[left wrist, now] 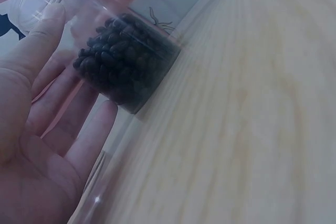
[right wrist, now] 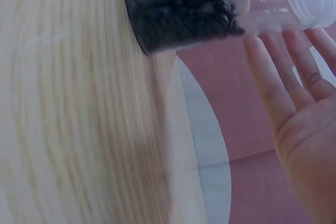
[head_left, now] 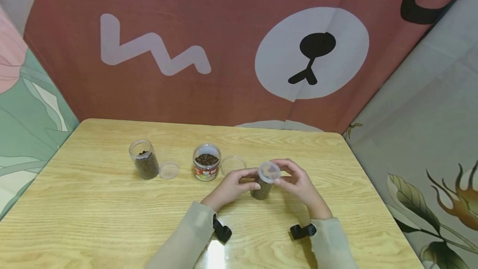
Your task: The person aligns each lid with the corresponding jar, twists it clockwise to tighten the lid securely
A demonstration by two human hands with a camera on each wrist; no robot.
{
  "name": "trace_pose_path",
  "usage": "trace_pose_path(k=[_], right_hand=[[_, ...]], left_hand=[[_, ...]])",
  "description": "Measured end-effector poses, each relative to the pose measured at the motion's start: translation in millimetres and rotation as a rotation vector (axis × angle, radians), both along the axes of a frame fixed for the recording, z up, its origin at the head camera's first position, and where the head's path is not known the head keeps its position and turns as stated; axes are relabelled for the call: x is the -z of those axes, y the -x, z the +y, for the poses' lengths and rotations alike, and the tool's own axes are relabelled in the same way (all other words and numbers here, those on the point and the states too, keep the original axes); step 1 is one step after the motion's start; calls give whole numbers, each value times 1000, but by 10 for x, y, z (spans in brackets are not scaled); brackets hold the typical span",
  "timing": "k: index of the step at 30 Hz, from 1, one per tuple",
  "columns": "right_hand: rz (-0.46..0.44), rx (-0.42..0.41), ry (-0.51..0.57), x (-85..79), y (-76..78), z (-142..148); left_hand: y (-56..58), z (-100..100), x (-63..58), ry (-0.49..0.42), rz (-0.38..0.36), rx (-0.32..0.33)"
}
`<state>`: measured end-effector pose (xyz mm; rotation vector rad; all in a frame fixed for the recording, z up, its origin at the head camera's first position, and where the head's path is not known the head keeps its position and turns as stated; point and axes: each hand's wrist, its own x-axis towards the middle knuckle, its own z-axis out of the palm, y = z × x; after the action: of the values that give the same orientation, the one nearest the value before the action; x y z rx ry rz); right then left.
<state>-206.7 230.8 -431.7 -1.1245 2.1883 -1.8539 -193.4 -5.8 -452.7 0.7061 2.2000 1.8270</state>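
Observation:
A clear plastic jar (head_left: 262,191), partly filled with dark bean-like pieces, stands on the table before me with a translucent lid (head_left: 269,171) on its top. My left hand (head_left: 234,188) grips the jar from its left side, its thumb high on the wall just below the lid. From the right, my right hand (head_left: 298,184) pinches the lid's edge between thumb and index finger. The dark beans (left wrist: 123,56) fill the lower part of the jar in the left wrist view. In the right wrist view, the right fingers (right wrist: 273,85) extend beside the upper jar.
On the wooden table (head_left: 112,219), an uncapped jar of dark pieces (head_left: 146,165) stands at left, with a small clear lid (head_left: 169,170) beside it. Nearer the middle are an uncapped jar of brown pellets (head_left: 206,165) and another clear lid (head_left: 233,164). A printed curtain (head_left: 168,94) hangs behind.

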Motion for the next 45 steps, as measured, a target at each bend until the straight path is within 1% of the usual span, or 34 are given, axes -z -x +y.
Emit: trace_pose_path(k=[2,6,10,14,19,24,27,34,39,42,45], right_hand=[[-13,-10,7,0,9,22],[-54,-9,2,6,24,64],[-87,10,-29,18,38,88],[-112,23,-64,50,51,96],[-160,13,-71,90,58,88],[-180,9,-80,99,60,72],[-185,13,-84,96,61,62],[-178,12,-88,119,70,61],[-166,14,-91,136,70,65],[-168,17,-91,138,65,65],[-167,25,-92,139,56,64]], left_hand=[[-31,-13,-71,-10,-1,3],[-33,-19,-93,-18,-16,1],[-23,-19,-95,-23,-33,7],[-13,-17,-91,-34,-26,16],[-13,-13,-104,-35,-12,17],[-13,-14,-110,-32,-14,17],[-1,-8,-82,-38,-19,15],[115,27,174,-36,-17,-4],[119,28,214,-27,13,-5],[109,40,207,-21,38,-11],[94,61,191,-14,46,-28]])
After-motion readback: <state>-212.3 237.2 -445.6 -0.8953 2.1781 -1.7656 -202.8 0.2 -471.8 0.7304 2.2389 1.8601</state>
